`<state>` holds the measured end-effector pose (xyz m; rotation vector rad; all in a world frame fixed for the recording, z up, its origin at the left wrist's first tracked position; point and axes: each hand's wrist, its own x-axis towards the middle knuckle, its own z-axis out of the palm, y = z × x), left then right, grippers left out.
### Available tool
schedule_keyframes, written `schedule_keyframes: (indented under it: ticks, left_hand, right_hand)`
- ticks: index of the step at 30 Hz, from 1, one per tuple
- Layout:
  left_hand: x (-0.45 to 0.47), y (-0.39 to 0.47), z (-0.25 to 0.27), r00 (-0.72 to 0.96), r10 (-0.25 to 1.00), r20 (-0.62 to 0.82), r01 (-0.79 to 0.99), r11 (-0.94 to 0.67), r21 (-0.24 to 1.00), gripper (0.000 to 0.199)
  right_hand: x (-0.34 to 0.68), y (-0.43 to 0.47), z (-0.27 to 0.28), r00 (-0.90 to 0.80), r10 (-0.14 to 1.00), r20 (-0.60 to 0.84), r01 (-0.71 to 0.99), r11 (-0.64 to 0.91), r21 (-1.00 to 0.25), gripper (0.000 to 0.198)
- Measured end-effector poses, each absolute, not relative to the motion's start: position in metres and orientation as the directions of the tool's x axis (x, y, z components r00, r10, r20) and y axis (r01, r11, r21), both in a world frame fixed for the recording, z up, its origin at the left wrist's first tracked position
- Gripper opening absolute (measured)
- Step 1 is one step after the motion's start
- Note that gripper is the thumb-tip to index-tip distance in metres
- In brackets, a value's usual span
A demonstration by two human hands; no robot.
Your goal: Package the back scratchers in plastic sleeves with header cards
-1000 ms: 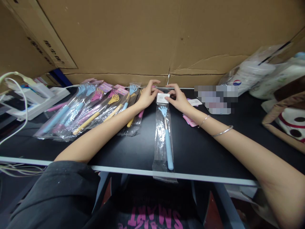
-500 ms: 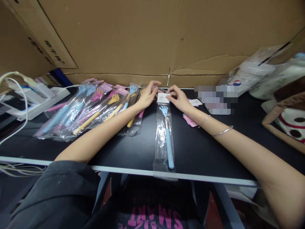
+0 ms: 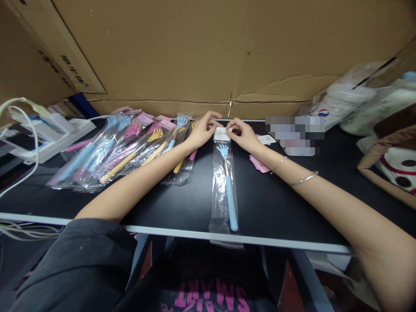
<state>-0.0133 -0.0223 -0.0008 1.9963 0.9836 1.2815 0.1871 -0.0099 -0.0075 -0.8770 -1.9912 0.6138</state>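
A blue back scratcher (image 3: pixel 230 197) lies in a clear plastic bag (image 3: pixel 218 195), its hand-shaped end pointing away from me. Over the bag's far end sits a white card (image 3: pixel 222 134). My left hand (image 3: pixel 204 130) is closed at the card's left edge, thumb and fingers pinched on it. On the opposite side my right hand (image 3: pixel 242 133) is closed too, with thumb and forefinger on the card's right edge. The bag's near end hangs over the table's front edge.
Several bagged back scratchers (image 3: pixel 123 156) in blue, pink and yellow lie at the left. Pink cards (image 3: pixel 258 164) lie beside my right wrist. A power strip (image 3: pixel 61 138) with cables stands far left, a bagged cup (image 3: pixel 344 104) at the right. Cardboard (image 3: pixel 195 56) walls the back.
My left fingers have come in onto the card's left edge, and the card's far edge looks folded down flatter. The bag has shifted very slightly towards me.
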Motion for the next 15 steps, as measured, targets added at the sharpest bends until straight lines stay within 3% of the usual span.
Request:
schedule_keyframes:
  ticks: [8,15]
  left_hand:
    - [-0.0137,-0.0189,-0.0027,0.269,0.812,0.519,0.312,-0.583,0.750,0.033]
    - [-0.0137,-0.0182,-0.0045,0.268,0.800,0.536,0.314,-0.599,0.737,0.031]
  right_hand:
    - [0.1868,-0.0083,-0.0096,-0.413,0.761,0.501,0.348,0.640,-0.685,0.031]
    - [0.1864,-0.0074,-0.0086,-0.413,0.740,0.532,0.293,0.660,-0.692,0.017]
